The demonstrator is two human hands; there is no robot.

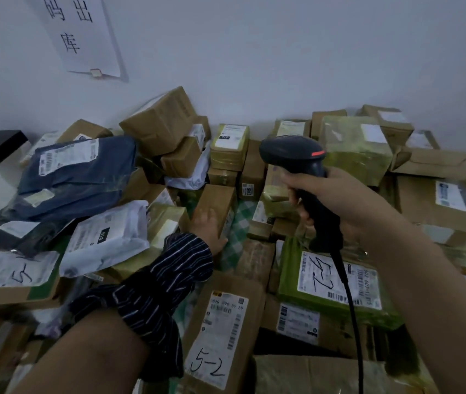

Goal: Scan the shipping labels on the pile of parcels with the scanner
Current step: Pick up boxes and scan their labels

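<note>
The pile of parcels (356, 149) spreads along the wall, boxes and bags lying at every angle, many with their labels already face up. Near its middle a small brown box (217, 206) stands tilted; its label is too dim to make out. The left hand (209, 227) lies over this box and holds it, fingers across the face and thumb hooked under the near edge. The right hand (339, 200) is wrapped tight round the handle of the scanner (291, 153), its head raised above the pile and pointing toward the far parcels. The cable (348, 294) hangs down across a green parcel's label (337, 277). The step looks to be turning the box to find its label: roll it until the barcode lies flat, then tip the scanner head square to it, keeping the cable off the code
</note>
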